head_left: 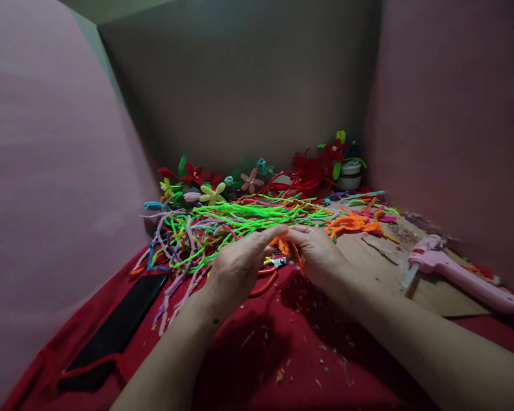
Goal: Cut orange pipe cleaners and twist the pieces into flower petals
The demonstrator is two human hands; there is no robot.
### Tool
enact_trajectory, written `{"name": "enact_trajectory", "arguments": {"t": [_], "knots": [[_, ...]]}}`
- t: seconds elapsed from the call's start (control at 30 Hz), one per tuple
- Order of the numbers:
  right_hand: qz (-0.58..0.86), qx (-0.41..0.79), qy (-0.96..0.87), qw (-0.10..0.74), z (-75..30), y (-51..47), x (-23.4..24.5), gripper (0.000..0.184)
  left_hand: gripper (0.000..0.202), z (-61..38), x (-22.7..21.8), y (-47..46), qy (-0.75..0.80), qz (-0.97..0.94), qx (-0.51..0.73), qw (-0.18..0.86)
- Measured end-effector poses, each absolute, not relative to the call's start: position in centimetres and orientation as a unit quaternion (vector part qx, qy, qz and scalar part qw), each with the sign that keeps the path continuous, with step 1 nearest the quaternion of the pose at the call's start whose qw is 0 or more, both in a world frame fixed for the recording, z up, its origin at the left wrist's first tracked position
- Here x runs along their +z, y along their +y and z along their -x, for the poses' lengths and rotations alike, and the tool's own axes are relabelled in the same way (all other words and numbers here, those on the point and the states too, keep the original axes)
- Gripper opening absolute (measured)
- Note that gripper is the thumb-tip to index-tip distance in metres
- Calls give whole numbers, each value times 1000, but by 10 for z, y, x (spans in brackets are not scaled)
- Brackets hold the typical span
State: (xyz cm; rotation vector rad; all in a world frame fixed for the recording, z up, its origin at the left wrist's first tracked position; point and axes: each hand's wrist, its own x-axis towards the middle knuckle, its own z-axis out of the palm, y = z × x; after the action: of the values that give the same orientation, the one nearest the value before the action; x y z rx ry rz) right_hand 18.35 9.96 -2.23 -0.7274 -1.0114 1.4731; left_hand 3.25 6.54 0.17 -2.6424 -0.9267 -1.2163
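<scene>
My left hand and my right hand meet over a red cloth, fingertips pinched together on an orange pipe cleaner that bends between them. Just beyond the fingers lies a heap of pipe cleaners, mostly neon green, with pink, blue and purple ones at the left. Under the hands lie small cutters with red-orange handles.
Finished pipe-cleaner flowers line the back wall, with a red bundle and a white pot at the right. A pink glue gun rests on a cardboard sheet. A black phone lies at the left. Pink walls close both sides.
</scene>
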Motion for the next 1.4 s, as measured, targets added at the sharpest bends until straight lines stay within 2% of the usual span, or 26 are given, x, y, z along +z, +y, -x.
{"name": "enact_trajectory", "arguments": {"t": [0.3, 0.73, 0.93, 1.13, 1.2, 1.27, 1.33, 1.4], "knots": [[334, 616, -451, 553, -185, 99, -24, 15, 16, -29, 2, 69, -312, 888, -287, 178], [388, 605, -457, 524, -185, 101, -27, 14, 18, -45, -9, 64, -347, 901, -181, 186], [357, 617, -440, 546, -184, 103, -33, 17, 19, -43, -13, 65, -356, 892, -211, 182], [316, 655, -428, 537, -181, 99, -32, 16, 14, -48, -15, 62, -354, 878, -219, 235], [311, 650, -432, 543, -182, 99, -31, 15, 13, -49, -15, 63, -351, 884, -235, 200], [311, 642, -431, 552, -183, 100, -29, 15, 16, -49, -14, 65, -358, 880, -286, 124], [315, 642, -423, 557, -184, 101, -27, 16, 24, -48, -10, 68, -401, 833, -382, 25], [318, 648, -415, 554, -185, 101, -24, 16, 34, -46, -6, 70, -463, 745, -466, -119]]}}
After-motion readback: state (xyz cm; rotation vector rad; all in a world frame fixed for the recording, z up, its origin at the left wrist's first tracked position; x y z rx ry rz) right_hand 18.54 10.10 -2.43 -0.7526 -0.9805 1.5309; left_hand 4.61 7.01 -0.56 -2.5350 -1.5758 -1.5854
